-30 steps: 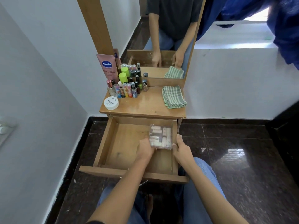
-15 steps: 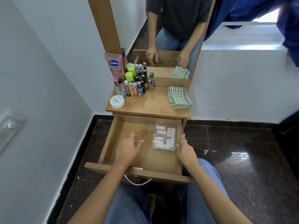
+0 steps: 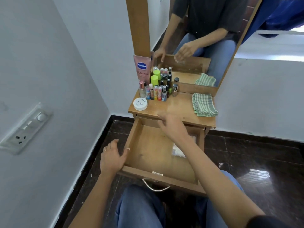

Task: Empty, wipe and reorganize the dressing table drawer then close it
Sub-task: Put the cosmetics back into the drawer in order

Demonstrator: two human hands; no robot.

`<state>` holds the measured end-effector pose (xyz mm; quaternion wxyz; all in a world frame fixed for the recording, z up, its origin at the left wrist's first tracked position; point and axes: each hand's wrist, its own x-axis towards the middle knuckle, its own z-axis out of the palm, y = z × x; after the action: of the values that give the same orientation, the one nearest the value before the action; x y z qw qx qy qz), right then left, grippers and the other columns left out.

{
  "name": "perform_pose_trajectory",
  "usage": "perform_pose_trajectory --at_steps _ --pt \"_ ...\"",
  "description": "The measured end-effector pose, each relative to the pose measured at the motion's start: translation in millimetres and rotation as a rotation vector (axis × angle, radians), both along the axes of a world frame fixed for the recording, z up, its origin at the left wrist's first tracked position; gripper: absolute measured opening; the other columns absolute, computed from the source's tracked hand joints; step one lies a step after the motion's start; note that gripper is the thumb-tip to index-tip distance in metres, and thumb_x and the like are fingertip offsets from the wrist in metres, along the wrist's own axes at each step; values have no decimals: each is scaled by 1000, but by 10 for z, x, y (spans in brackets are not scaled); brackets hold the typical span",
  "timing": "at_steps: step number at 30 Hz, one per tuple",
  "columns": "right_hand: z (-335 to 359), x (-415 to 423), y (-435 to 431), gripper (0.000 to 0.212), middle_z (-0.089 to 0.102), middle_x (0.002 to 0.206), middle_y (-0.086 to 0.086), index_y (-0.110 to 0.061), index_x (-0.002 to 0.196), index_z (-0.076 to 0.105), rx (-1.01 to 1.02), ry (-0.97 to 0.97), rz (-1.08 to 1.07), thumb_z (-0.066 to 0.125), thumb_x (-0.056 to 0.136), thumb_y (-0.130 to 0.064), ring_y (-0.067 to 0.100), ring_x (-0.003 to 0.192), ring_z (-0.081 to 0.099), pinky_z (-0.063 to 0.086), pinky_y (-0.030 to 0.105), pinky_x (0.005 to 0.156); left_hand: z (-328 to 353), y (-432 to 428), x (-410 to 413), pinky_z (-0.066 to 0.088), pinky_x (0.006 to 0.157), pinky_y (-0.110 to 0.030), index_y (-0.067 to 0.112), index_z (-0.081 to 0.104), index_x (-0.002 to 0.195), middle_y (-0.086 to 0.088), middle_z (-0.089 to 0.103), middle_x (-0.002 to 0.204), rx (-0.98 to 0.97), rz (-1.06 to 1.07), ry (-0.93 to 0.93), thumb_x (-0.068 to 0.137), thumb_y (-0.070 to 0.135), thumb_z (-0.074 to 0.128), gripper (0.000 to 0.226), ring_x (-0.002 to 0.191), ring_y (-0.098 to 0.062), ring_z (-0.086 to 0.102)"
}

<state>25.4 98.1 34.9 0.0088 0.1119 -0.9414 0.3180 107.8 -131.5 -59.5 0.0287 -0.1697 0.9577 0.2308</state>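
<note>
Drawer open below the dressing table top, both hands at it.
Left hand rests on drawer's left wall, thumb over the rim, fingers loose, holding nothing. Drawer is light brown wood, bare floor showing, long axis running from table toward the person, wire handle at the near end. Right hand hangs over drawer's far end, fingers spread, empty, a bit blurred. Clear box lies by drawer's right wall, mostly hidden under the right forearm. Above drawer: pink tube, white jar, small bottles, green checked cloth.
</note>
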Motion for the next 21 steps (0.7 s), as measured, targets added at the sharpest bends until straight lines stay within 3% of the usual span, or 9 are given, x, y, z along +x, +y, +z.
perform_pose_trajectory --at_steps 4,10,14,18,21 --pt "50 -490 -335 33 70 110 11 -10 121 63 -97 113 26 51 91 -8 26 98 65 54 37 81 -54 5 -64 35 107 -48 12 30 150 -15 43 149 -27 53 -92 94 62 44 76 136 -35 39" --pt "164 -1198 -592 38 65 112 8 -12 121 61 -151 271 31 56 86 1 21 100 58 48 28 82 -88 8 -89 36 108 -45 15 29 150 -11 44 149 -161 -42 -92 97 61 31 71 135 -30 41" --pt "153 -1591 -708 46 63 116 7 -15 123 59 19 246 87 57 81 3 28 108 53 50 44 92 -64 22 -112 34 109 -44 15 29 150 -11 46 146 -236 -98 -52 98 57 33 66 134 -29 43" --pt "174 -1717 -754 46 59 125 10 -10 128 57 235 262 194 53 85 4 34 114 46 45 41 97 -59 20 -169 35 110 -40 17 32 147 -7 43 146 -190 -266 -8 96 51 44 63 132 -25 43" --pt "157 -1772 -774 46 59 123 12 -10 128 57 266 260 207 54 85 5 34 115 46 47 41 95 -78 -1 -159 39 107 -40 19 35 146 -4 43 147 -102 -239 17 95 52 46 62 130 -23 45"
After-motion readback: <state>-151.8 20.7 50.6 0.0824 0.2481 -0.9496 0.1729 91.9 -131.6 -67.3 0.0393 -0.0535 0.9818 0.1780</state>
